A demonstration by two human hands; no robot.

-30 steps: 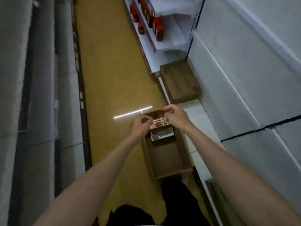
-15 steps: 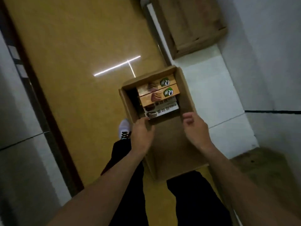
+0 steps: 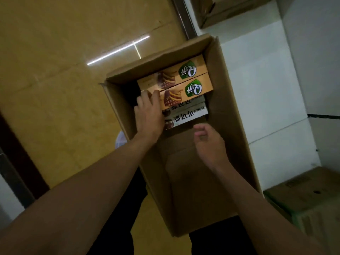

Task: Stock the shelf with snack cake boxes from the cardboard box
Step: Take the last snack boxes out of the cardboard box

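On the yellow floor (image 3: 55, 70), your left hand (image 3: 149, 115) grasps the orange snack cake box (image 3: 184, 92) inside the cardboard box (image 3: 230, 116), your right hand (image 3: 209, 142) hovers released; a one-ended lift could jam it.

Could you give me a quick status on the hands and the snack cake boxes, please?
Left hand on nearer orange snack cake box. Right hand loosely curled, holding nothing, over cardboard box. Nothing in the way.
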